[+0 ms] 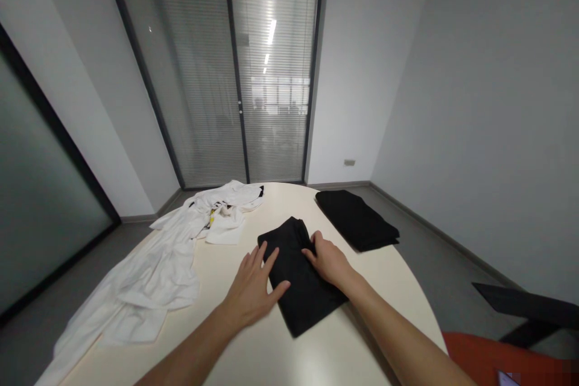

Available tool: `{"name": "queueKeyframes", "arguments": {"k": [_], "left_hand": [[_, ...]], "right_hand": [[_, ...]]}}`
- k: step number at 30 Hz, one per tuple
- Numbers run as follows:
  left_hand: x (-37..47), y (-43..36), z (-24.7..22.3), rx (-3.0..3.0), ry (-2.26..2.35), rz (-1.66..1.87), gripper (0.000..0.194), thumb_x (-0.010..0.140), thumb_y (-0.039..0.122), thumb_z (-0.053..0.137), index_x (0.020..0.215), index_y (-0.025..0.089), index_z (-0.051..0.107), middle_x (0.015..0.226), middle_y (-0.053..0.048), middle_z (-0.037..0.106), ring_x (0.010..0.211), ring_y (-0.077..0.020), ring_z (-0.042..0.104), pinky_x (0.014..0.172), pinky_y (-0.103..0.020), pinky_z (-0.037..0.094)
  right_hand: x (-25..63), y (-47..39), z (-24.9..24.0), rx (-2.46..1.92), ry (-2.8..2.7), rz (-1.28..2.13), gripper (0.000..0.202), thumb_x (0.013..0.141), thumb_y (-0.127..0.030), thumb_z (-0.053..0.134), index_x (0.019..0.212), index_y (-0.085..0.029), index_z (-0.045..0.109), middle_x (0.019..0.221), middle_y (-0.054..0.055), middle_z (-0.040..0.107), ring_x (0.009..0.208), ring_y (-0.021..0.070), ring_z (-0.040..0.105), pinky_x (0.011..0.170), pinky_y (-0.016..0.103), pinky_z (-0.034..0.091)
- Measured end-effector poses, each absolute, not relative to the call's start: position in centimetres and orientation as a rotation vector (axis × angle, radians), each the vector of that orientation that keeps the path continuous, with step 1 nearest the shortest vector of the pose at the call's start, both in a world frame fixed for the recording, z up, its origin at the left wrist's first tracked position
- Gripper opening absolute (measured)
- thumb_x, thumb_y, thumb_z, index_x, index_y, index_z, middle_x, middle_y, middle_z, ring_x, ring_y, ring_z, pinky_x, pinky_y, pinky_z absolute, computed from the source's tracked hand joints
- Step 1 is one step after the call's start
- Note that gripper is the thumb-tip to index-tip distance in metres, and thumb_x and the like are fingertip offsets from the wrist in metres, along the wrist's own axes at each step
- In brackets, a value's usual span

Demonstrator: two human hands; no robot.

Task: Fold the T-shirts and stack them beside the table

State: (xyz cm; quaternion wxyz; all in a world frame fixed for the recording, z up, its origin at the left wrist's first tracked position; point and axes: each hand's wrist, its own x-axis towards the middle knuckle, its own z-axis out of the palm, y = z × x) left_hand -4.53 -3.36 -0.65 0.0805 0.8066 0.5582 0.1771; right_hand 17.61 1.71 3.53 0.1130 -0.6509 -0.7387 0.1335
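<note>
A folded black cloth (301,295) lies at an angle on the pale round table (271,359), in front of me. My left hand (256,286) has its fingers spread, the tips resting on the cloth's left edge. At the cloth's upper right edge, my right hand (328,258) has its thumb and fingers closed on the fabric. Further back on the right lies a second folded black cloth (355,220), touched by neither hand.
Crumpled white garments (158,271) spread along the table's left side. A red chair seat (479,362) with a black part beside it stands at the lower right. Glass doors with blinds (271,132) are beyond the table.
</note>
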Motion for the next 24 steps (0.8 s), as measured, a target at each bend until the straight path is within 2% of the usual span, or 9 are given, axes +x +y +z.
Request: {"name": "queueKeyframes", "arguments": {"k": [3,5,9,13,16,24], "left_hand": [[-4.8,-3.0,-1.0,2.385,1.677,0.586,0.075,0.099,0.061,0.037,0.159,0.020,0.020,0.166,-0.016,0.014,0.151,-0.0323,0.023,0.121,-0.052,0.023],[-4.9,-2.9,-1.1,2.352,1.694,0.627,0.074,0.101,0.057,0.032,0.159,0.014,0.018,0.165,-0.017,0.018,0.151,-0.0305,0.023,0.121,-0.049,0.025],[-5.0,-3.0,-1.0,2.327,1.698,0.566,0.072,0.100,0.055,0.031,0.156,0.009,0.024,0.160,-0.018,0.031,0.151,-0.0307,0.022,0.122,-0.049,0.023],[-5.0,-2.9,-1.1,2.318,1.713,0.538,0.073,0.099,0.052,0.034,0.156,0.007,0.024,0.160,-0.019,0.031,0.151,-0.0306,0.022,0.122,-0.048,0.022],[-5.2,-2.8,-1.4,2.319,1.715,0.555,0.073,0.099,0.049,0.036,0.156,0.006,0.022,0.160,-0.020,0.030,0.150,-0.0307,0.023,0.122,-0.049,0.024],[-5.3,-2.5,-2.4,2.340,1.715,0.625,0.069,0.099,0.046,0.039,0.156,0.010,0.025,0.159,-0.018,0.034,0.149,-0.0314,0.026,0.120,-0.051,0.028]], "right_hand": [[18.6,2.4,3.4,-1.881,-2.129,0.398,0.028,0.095,-0.036,0.057,0.114,-0.018,0.048,0.103,0.014,0.070,0.095,0.0265,0.067,0.074,0.030,0.041],[19.7,3.1,3.6,-1.858,-2.096,0.392,0.027,0.094,-0.036,0.058,0.113,-0.019,0.049,0.101,0.012,0.070,0.091,0.0250,0.067,0.074,0.029,0.041],[22.4,5.0,4.6,-1.812,-2.043,0.346,0.025,0.093,-0.036,0.059,0.111,-0.021,0.050,0.099,0.010,0.069,0.085,0.0233,0.066,0.072,0.029,0.041],[24.5,7.2,6.3,-1.741,-2.010,0.283,0.025,0.091,-0.038,0.061,0.109,-0.022,0.051,0.095,0.006,0.069,0.080,0.0213,0.065,0.071,0.028,0.040],[25.7,9.0,7.8,-1.697,-2.020,0.199,0.025,0.090,-0.039,0.061,0.108,-0.023,0.053,0.089,0.004,0.069,0.076,0.0206,0.063,0.069,0.028,0.039],[29.9,14.3,11.2,-1.756,-2.000,-0.011,0.028,0.089,-0.040,0.061,0.108,-0.021,0.055,0.096,0.008,0.069,0.081,0.0224,0.063,0.068,0.028,0.039]]}}
